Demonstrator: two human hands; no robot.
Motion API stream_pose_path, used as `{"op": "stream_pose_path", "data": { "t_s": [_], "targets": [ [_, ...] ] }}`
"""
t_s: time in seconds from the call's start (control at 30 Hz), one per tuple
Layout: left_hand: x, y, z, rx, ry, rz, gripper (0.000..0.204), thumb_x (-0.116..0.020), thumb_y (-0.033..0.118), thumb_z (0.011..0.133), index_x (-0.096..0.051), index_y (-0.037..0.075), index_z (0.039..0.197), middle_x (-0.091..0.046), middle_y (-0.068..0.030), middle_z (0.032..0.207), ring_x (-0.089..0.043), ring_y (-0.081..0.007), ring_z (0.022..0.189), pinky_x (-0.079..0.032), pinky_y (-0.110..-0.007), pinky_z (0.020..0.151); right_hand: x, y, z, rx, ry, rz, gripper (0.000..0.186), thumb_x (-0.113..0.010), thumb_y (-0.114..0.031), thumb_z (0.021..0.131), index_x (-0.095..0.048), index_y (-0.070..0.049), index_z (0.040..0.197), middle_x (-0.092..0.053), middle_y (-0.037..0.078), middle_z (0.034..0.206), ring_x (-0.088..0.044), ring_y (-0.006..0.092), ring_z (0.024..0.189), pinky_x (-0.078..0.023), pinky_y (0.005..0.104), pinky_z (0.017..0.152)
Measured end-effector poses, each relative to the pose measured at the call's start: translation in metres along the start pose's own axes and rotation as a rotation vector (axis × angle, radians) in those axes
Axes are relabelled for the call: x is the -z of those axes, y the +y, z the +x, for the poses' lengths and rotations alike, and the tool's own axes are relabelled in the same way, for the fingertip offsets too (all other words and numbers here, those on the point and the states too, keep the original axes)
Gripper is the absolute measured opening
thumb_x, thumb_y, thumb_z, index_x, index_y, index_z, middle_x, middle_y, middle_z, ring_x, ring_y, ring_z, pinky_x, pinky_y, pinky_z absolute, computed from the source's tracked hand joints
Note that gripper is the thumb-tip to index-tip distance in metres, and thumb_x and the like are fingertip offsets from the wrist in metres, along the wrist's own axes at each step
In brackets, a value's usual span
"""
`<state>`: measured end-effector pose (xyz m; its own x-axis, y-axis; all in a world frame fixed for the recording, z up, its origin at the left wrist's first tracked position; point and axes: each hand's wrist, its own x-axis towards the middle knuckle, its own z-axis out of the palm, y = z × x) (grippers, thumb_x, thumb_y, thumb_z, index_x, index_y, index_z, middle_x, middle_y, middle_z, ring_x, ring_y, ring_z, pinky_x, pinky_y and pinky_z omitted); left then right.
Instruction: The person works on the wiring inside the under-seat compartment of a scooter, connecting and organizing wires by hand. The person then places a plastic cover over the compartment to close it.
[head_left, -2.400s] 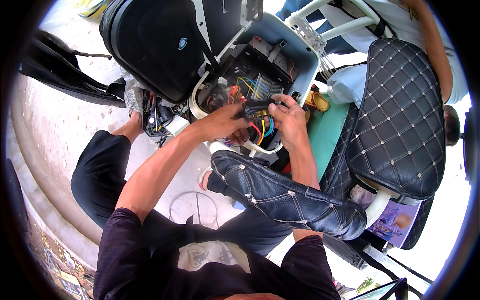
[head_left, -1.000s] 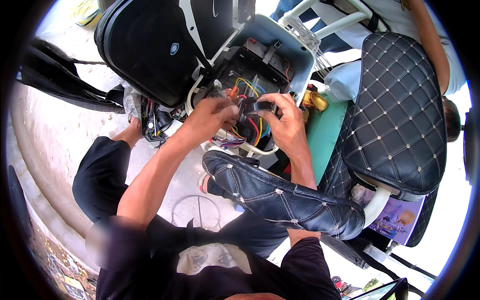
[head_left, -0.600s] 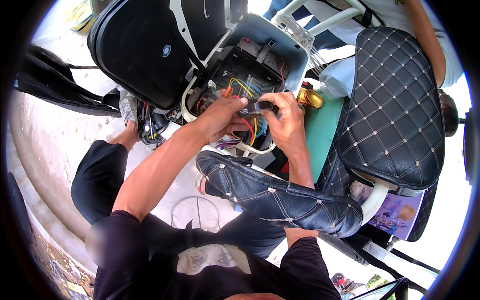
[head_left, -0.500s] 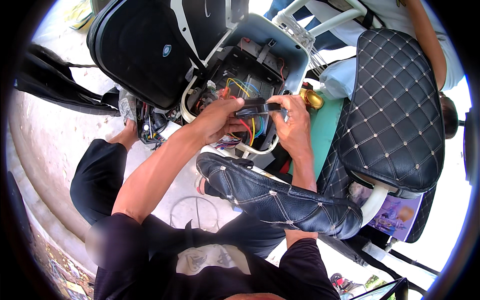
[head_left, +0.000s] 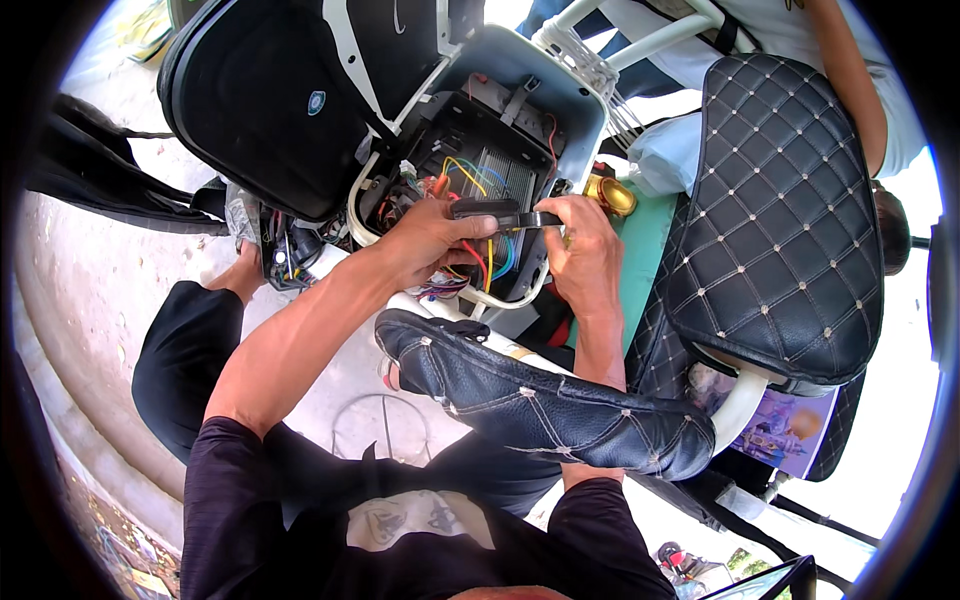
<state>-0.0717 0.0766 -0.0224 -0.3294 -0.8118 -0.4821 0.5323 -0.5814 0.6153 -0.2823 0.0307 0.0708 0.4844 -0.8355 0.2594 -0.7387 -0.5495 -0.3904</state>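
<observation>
My left hand [head_left: 432, 238] is closed on a dark, elongated piece [head_left: 481, 208], thumb across it, above colored wires [head_left: 487, 260] in an open pale storage box [head_left: 579, 100] holding a finned metal unit [head_left: 500, 172]. My right hand [head_left: 585, 255] pinches a black band [head_left: 536, 219], possibly a tape roll, against that piece; where one ends and the other begins I cannot tell. An orange part [head_left: 439, 188] sits just beyond my left fingers.
A raised black lid [head_left: 250, 110] is at upper left, beside loose electronics [head_left: 295, 250]. A quilted seat [head_left: 775, 220] and padded armrest [head_left: 540, 400] flank my right arm. Golden shoes [head_left: 610, 195] rest on a green board [head_left: 640, 250]. Another person's arm [head_left: 845, 80] is at upper right.
The scene has shifted somewhat left in view. My hands, earlier bunched closer over the black piece, are now a little farther apart, with more of the band showing between them.
</observation>
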Motion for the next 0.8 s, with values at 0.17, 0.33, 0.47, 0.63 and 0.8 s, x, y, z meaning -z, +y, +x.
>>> {"op": "stream_pose_path", "data": {
  "t_s": [0.17,0.33,0.47,0.63,0.8],
  "targets": [
    [0.0,-0.001,-0.008,-0.055,0.021,-0.067,0.031,-0.076,0.014,0.1,-0.067,-0.002,0.124,-0.074,-0.0089,0.103,-0.075,-0.0188,0.093,-0.065,-0.038,0.088,0.001,0.007,-0.007,-0.125,-0.097,-0.037,0.029,-0.069,0.002,0.082,-0.071,-0.01,0.108,-0.07,0.009,0.101,-0.07,0.034,0.1,-0.055,0.0457,0.081],
    [0.001,0.001,-0.01,-0.047,0.029,-0.111,0.034,-0.079,0.013,0.096,-0.067,-0.002,0.124,-0.073,-0.0096,0.101,-0.075,-0.0193,0.087,-0.067,-0.039,0.082,-0.005,0.013,-0.006,-0.055,-0.077,-0.053,0.026,-0.068,0.001,0.084,-0.07,-0.008,0.109,-0.069,0.011,0.102,-0.069,0.0351,0.1,-0.055,0.0462,0.083],
    [-0.001,0.002,-0.007,-0.062,0.083,-0.049,0.034,-0.083,0.01,0.092,-0.068,-0.002,0.12,-0.073,-0.0093,0.097,-0.074,-0.0181,0.081,-0.066,-0.037,0.077,-0.016,0.014,-0.006,-0.037,-0.082,0.041,0.026,-0.067,0.0,0.085,-0.07,-0.007,0.11,-0.069,0.012,0.103,-0.068,0.0373,0.1,-0.055,0.047,0.084],
    [0.0,0.002,-0.008,-0.123,0.091,-0.037,0.029,-0.083,0.009,0.092,-0.069,-0.002,0.115,-0.071,-0.0082,0.093,-0.072,-0.0171,0.079,-0.064,-0.035,0.072,-0.019,0.008,-0.001,-0.198,-0.335,0.32,0.024,-0.07,-0.009,0.091,-0.068,-0.001,0.114,-0.069,0.017,0.104,-0.069,0.0374,0.099,-0.053,0.0432,0.087],
    [-0.002,0.0,-0.006,-0.109,0.078,-0.052,0.029,-0.082,0.009,0.092,-0.068,-0.001,0.116,-0.071,-0.0076,0.094,-0.072,-0.0172,0.083,-0.064,-0.036,0.073,-0.029,0.024,0.001,-0.421,-0.58,0.646,0.044,-0.065,-0.033,0.105,-0.066,0.006,0.127,-0.072,0.015,0.114,-0.07,0.0272,0.107,-0.053,0.038,0.089]
  ]
}}
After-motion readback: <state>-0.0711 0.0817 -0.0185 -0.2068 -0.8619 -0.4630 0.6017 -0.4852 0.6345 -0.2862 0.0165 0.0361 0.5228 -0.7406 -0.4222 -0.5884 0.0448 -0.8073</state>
